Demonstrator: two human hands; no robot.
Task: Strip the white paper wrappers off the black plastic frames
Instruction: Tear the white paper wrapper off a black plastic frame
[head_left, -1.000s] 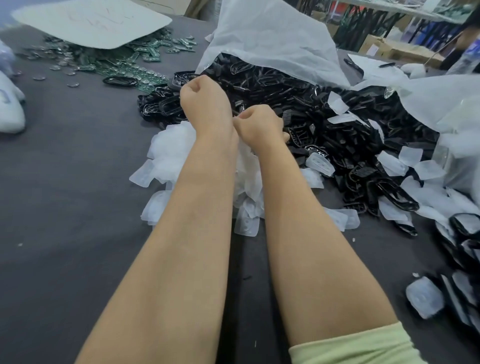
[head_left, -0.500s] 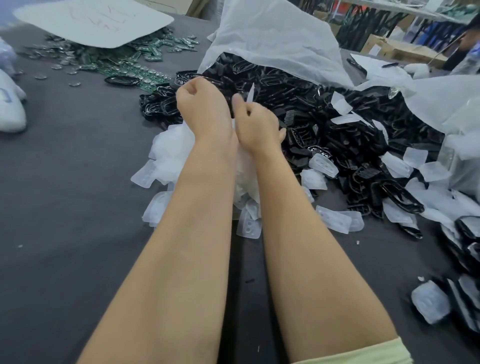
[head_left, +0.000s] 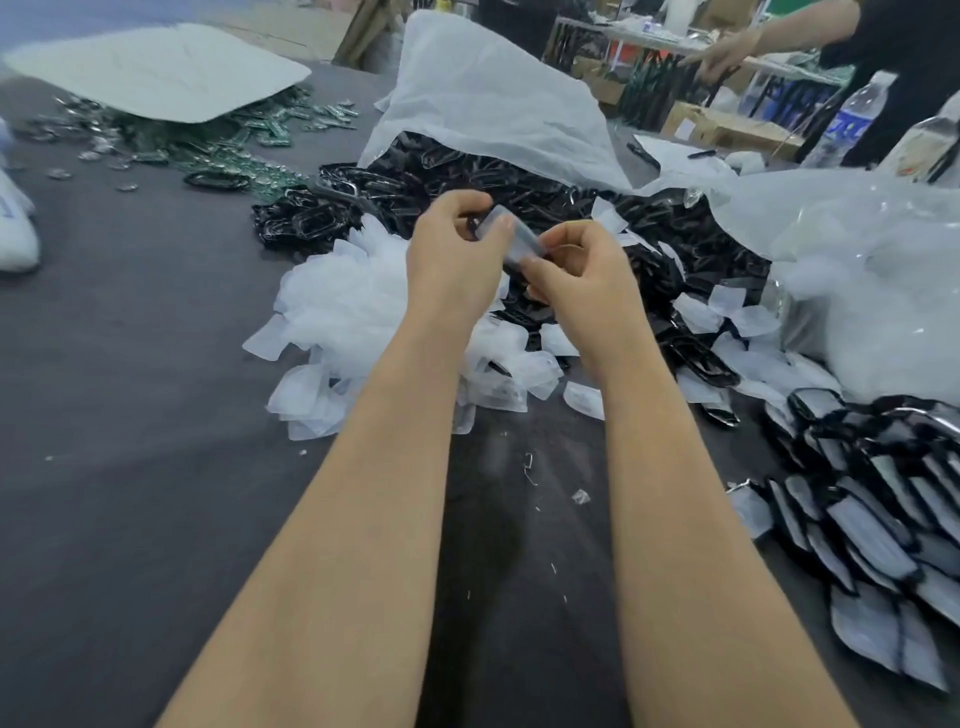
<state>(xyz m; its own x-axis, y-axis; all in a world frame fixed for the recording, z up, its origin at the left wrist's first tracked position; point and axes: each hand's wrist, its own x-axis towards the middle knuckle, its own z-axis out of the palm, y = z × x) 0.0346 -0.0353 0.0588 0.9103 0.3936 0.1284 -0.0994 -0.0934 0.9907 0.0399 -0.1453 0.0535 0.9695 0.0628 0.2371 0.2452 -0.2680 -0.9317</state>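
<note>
Between my two hands I hold one wrapped black frame (head_left: 514, 244) above the table, its white paper wrapper still over it. My left hand (head_left: 454, 260) pinches its upper left end with thumb and fingers. My right hand (head_left: 576, 270) grips the lower right end, fingers curled round it. Behind my hands lies a big heap of bare black frames (head_left: 519, 182). A pile of stripped white wrappers (head_left: 353, 312) sits just left of and beneath my hands. Rows of wrapped frames (head_left: 872, 493) lie at the right.
A large white sheet (head_left: 483, 98) covers the back of the frame heap. Green and silver small parts (head_left: 218, 140) lie at the back left under a white board (head_left: 156, 73). Clear plastic bags (head_left: 857, 239) bulk at the right. Another person's arm (head_left: 753, 41) reaches in at the far right, by bottles.
My hands have come apart and lifted toward me, from fists pressed together at the heap to holding a wrapped frame between them. The camera has tilted up.
</note>
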